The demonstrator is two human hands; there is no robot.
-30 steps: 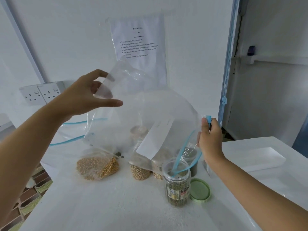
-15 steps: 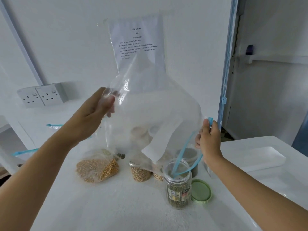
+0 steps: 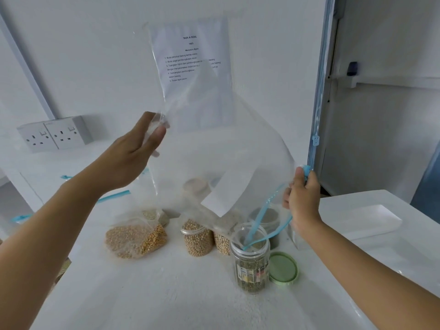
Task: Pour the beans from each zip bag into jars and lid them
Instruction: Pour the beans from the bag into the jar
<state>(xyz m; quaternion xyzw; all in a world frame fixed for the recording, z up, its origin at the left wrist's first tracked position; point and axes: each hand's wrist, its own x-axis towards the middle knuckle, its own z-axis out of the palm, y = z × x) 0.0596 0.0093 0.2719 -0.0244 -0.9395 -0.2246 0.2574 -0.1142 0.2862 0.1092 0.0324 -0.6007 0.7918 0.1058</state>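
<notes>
A large clear zip bag hangs upside down over the white table, its blue zip mouth dipping into an open jar of green beans. My left hand pinches the bag's upper corner. My right hand grips the blue zip edge at the right. The bag looks empty. A green lid lies flat just right of the jar. Behind stand two jars of tan beans and a dark jar, seen partly through the bag. A zip bag of yellow grain lies at the left.
Another zip bag with a blue strip lies behind my left arm. A double wall socket and a printed sheet are on the wall. A white tray sits at the right; the table edge drops off at the left.
My left hand closed on the bag's upper corner and lifted it, stretching the bag taller. My right hand and the zip mouth in the jar stayed put.
</notes>
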